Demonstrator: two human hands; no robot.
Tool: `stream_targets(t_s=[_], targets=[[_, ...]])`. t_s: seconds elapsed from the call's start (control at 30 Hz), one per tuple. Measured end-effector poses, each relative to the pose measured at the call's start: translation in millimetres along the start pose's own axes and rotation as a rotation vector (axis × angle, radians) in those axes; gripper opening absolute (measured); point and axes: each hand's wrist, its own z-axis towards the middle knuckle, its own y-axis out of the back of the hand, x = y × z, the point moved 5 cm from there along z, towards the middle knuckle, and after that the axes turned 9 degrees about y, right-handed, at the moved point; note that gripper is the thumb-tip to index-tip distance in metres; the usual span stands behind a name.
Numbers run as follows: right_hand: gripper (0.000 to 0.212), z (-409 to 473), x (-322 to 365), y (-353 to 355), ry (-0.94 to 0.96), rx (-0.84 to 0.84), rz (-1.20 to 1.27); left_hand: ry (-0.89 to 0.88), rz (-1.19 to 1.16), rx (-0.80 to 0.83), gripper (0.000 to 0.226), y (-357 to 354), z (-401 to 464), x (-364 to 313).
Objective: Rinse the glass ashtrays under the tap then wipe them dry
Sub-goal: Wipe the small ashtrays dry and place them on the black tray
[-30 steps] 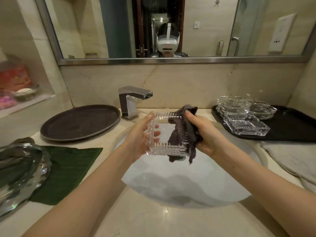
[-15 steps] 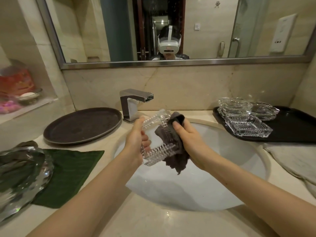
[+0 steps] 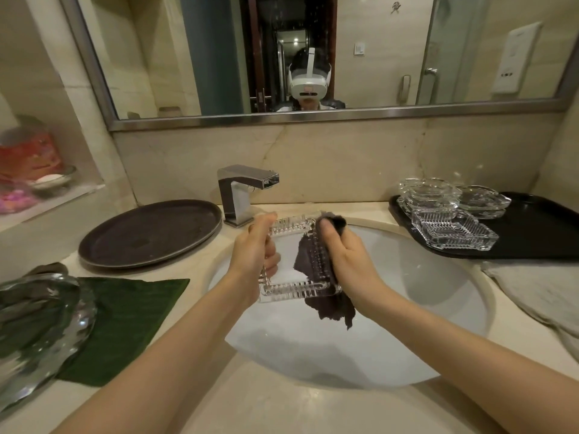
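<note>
left hand (image 3: 250,255) grips square glass ashtray (image 3: 294,258) over sink (image 3: 438,308) — right hand (image 3: 347,261) clutches dark cloth (image 3: 326,305) against it

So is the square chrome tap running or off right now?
Off, as far as shows: no stream falls from the square chrome tap spout, and the white sink basin below shows no flowing water.

Round dark tray (image 3: 150,233) beside green cloth (image 3: 125,321).
</note>
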Motion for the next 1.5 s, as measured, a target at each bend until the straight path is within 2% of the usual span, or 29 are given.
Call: stream_targets(t_s=[0.07, 0.13, 0.23, 0.3, 0.37, 0.43, 0.5, 0.63, 0.73, 0.83, 0.93, 1.0, 1.1, 1.23, 1.3, 1.4, 1.5], targets=[[0.041, 3.0, 2.9, 2.8, -0.112, -0.038, 0.099, -0.019, -0.035, 0.087, 0.034, -5.6, -0.8, -0.1], [0.049, 6.8, 10.1, 4.8, -0.161, 0.014, 0.165, -0.063, -0.111, 0.153, 0.033, -9.7, -0.9, 0.0], [0.045, 10.0, 17.2, 7.1, -0.173, 0.075, 0.27, -0.149, -0.184, 0.148, 0.026, -13.4, -4.1, -3.4], [0.039, 12.9, 15.8, 15.0, -0.196, 0.001, 0.321, -0.188, -0.181, 0.106, 0.02, -16.6, -8.8, -8.1], [0.031, 18.9, 11.4, 32.7, -0.191, -0.13, 0.231, -0.254, -0.127, 0.061, 0.02, -19.4, -13.9, -16.2], [0.027, 22.0, 10.4, 52.5, -0.182, -0.181, 0.05, -0.427, 0.002, 0.009, 0.026, -21.5, -19.0, -28.7], [0.026, 21.3, 8.3, 67.8, -0.257, -0.149, 0.015, -0.699, 0.211, -0.03, 0.033, -28.0, -27.6, -42.7], [0.042, 11.8, -1.5, 89.1, -0.5, 0.092, 0.045, -1.196, 0.642, -0.085, 0.036, -58.8, -41.9, -48.8], [0.038, 14.1, 1.7, 106.0, -0.511, 0.225, 0.04, -1.473, 0.763, -0.049, 0.044, -91.6, -46.3, -39.3], [0.026, 22.1, 11.2, 144.7, -0.501, 0.221, -0.145, -1.644, 0.776, 0.053, 0.044, -128.0, -44.5, -30.4], [0.029, 29.0, 23.0, 195.6, -0.462, 0.227, -0.426, -1.7, 0.705, 0.164, 0.042, -167.9, -40.4, -27.2], [0.021, 33.3, 29.1, 228.4, -0.445, 0.194, -0.551, -1.731, 0.665, 0.232, 0.041, -199.7, -36.2, -24.8], [0.018, 41.9, 32.3, 277.1, -0.429, 0.105, -0.71, -1.692, 0.697, 0.256, 0.043, -249.8, -20.2, -21.7], [0.016, 50.9, 25.7, 336.2, -0.41, -0.069, -0.794, -1.47, 0.872, 0.276, 0.042, -303.3, 9.5, -8.5], [0.022, 53.6, 20.0, 359.5, -0.398, -0.147, -0.857, -1.236, 0.949, 0.369, 0.04, -322.4, 27.3, 1.6], [0.026, 55.4, 6.9, 383.2, -0.376, -0.208, -1.037, -0.772, 0.966, 0.529, 0.033, -340.0, 55.2, 19.1], [0.014, 54.9, -19.2, 396.0, -0.377, -0.181, -1.062, -0.479, 0.948, 0.602, 0.067, -346.3, 75.5, 36.4]])
